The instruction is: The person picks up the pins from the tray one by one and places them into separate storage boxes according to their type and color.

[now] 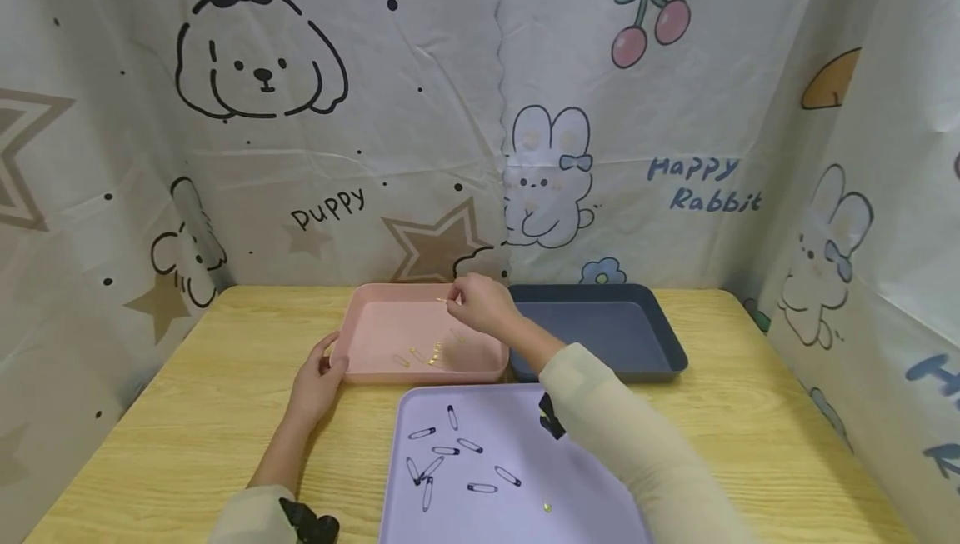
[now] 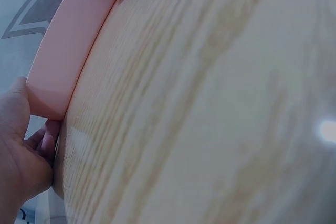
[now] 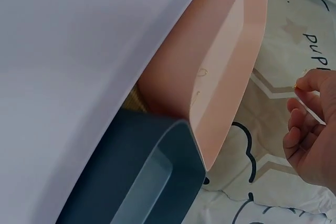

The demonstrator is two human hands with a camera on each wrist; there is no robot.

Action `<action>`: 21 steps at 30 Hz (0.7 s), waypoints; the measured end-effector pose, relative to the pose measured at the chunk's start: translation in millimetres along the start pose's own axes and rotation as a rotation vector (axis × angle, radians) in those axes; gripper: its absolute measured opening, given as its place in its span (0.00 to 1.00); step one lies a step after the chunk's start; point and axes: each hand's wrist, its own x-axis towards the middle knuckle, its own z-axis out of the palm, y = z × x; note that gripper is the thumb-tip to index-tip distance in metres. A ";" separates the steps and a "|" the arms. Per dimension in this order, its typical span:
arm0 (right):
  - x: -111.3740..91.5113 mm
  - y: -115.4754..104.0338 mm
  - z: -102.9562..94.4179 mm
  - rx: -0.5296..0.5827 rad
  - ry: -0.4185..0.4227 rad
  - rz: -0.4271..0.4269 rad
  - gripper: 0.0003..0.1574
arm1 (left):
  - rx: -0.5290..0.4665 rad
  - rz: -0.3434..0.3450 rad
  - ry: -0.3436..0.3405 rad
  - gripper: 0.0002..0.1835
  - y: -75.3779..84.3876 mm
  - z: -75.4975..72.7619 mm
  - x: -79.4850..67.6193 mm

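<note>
Over the far right part of the pink tray [image 1: 375,366], my right hand [image 1: 482,304] pinches a small gold safety pin [image 1: 441,300] between thumb and fingertip. The other fingers of that hand are curled in the right wrist view. Several gold safety pins [image 1: 417,354] lie on the pink tray's floor. At the tray's left end, my left hand [image 1: 318,377] holds its outer side near the front corner; in the left wrist view some fingers curl low by the base. Several black safety pins [image 1: 446,451] lie scattered in the lavender tray [image 1: 517,398], along with a small gold piece [image 1: 547,507].
A dark blue tray [image 1: 592,331] stands right beside the pink one. The lavender tray sits in front of both, partly covered by my right sleeve [image 1: 637,444]. All rest on a wooden table [image 1: 187,411], with a printed cloth [image 1: 420,111] hanging behind and at the sides.
</note>
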 end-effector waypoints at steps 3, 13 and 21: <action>7.8 -3.2 5.7 -0.024 -0.013 0.012 0.06 | -0.005 0.005 0.001 0.29 0.0 -0.3 0.6; 22.5 -8.1 29.1 0.094 -0.059 -0.063 0.07 | -0.001 0.004 0.014 0.29 2.2 0.8 -0.2; 25.4 -15.2 37.8 0.025 -0.076 -0.037 0.07 | 0.002 0.000 0.015 0.29 3.7 -0.9 -1.5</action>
